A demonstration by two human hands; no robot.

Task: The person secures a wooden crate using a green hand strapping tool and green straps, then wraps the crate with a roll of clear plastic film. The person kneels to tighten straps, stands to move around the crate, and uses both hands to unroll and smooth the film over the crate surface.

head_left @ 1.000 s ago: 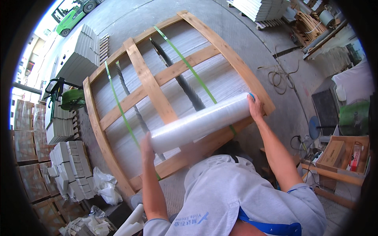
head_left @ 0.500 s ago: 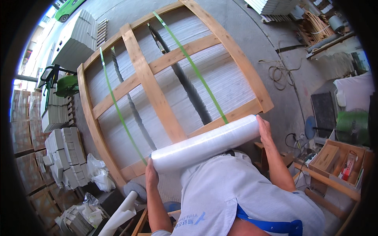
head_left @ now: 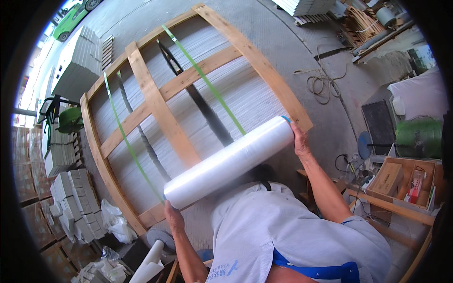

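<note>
A large roll of clear stretch film (head_left: 226, 162) is held crosswise in front of my body, its right end higher in the picture than its left. My left hand (head_left: 173, 218) grips the left end of the roll. At the other end, my right hand (head_left: 300, 139) is closed on the edge beside a blue core rim; the fingers of both hands are partly hidden. Just beyond the roll stands a wooden crate frame (head_left: 148, 94) around stacked pale slabs (head_left: 132, 155). Green straps (head_left: 203, 75) run across the crate, and dark strips lie between the slab stacks.
Stacked white slabs (head_left: 78, 66) and pale blocks (head_left: 73, 198) stand at the left. At the right are a wooden box with tools (head_left: 401, 184), a green strap reel (head_left: 417, 137) and a coiled rope (head_left: 323, 87) on the floor. A green forklift (head_left: 71, 23) is far left.
The film roll, held in both hands, has moved up and left in the picture, toward the crate, and tilts more steeply. The whole view has shifted slightly.
</note>
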